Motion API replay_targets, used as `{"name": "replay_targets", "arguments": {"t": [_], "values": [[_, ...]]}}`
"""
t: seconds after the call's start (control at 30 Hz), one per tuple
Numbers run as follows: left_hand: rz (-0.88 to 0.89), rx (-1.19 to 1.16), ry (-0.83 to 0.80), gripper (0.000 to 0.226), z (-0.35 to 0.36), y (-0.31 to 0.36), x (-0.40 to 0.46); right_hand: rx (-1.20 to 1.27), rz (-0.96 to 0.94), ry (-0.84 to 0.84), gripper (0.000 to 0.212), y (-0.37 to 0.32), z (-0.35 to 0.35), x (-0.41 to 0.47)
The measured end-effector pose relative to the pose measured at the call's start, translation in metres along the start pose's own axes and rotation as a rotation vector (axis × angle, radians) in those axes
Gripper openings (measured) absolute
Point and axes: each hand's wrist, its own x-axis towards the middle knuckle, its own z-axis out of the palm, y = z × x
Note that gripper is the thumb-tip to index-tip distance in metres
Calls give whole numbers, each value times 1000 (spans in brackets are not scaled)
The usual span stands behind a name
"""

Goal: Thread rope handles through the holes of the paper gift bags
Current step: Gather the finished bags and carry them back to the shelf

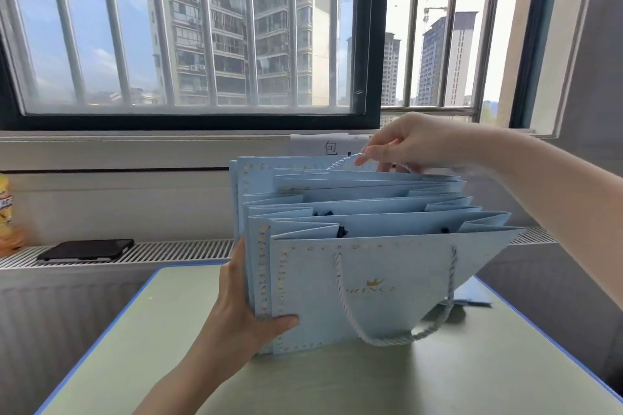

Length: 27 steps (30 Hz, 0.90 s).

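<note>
Several light blue paper gift bags (387,280) with gold trim stand upright in a fanned stack on the green table (371,381). My left hand (242,310) grips the stack's lower left edge. The front bag carries a white twisted rope handle (394,337) that hangs down its face. Above the rear of the stack, my right hand (404,145) pinches another white rope handle (344,160) that rises from a back bag. Dark knots (342,231) show inside the bag mouths.
A black phone (86,249) lies on the white radiator grille at the left. A yellow packet (8,212) stands at the far left edge. Dark blue items (472,295) lie on the table behind the bags at the right. A barred window fills the background.
</note>
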Motion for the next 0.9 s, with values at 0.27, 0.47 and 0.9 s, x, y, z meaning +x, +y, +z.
{"name": "replay_targets", "arguments": {"t": [0.27,0.47,0.9], "values": [[-11,-4,-4,114,0,-1,2,-168,-89,174,27,-12,6,7],[-9,-45,12,113,2,3,2,-276,132,-132,88,-15,9,2],[-138,-330,85,53,3,8,9,882,49,172,120,98,64,-50]]}}
